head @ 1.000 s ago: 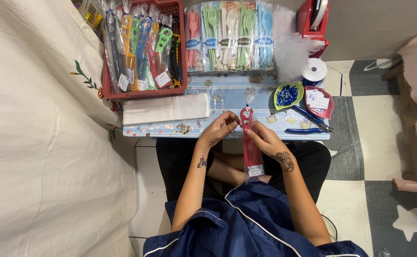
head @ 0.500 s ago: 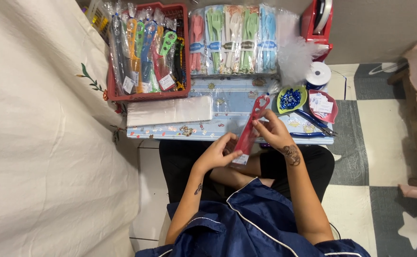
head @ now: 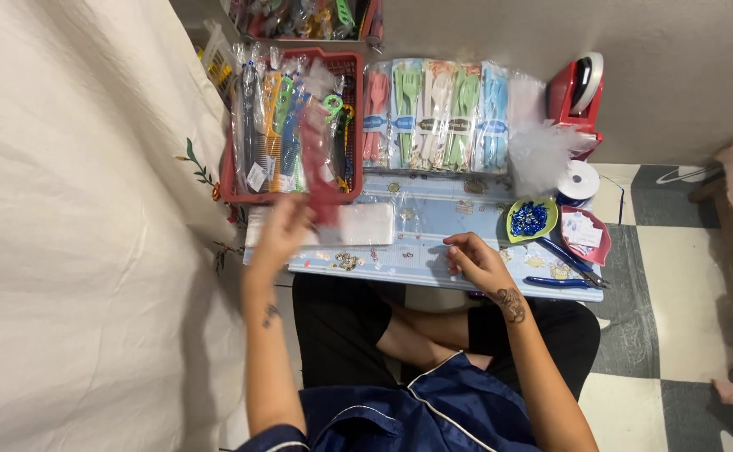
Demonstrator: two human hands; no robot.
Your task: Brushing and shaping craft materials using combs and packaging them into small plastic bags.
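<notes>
Landmark: low blue table point(head: 433, 251). At its far left edge sits a red plastic basket point(head: 350, 67) crammed with clear-wrapped combs, each with a small white tag; to the basket's right, a row of clear packets point(head: 433, 113) of pastel cutlery — pink, green, cream, blue — with blue label bands. Left hand point(head: 279, 234) is raised above the table's left end, just before the basket, fingers closed on a red packaged item point(head: 320, 172) — long, flat, glossy wrap, motion-blurred. Right hand point(head: 477, 261) rests on the table's near edge, fingers loosely curled, holding nothing. A green leaf-shaped dish point(head: 530, 219) of blue beads lies beyond the right hand.
</notes>
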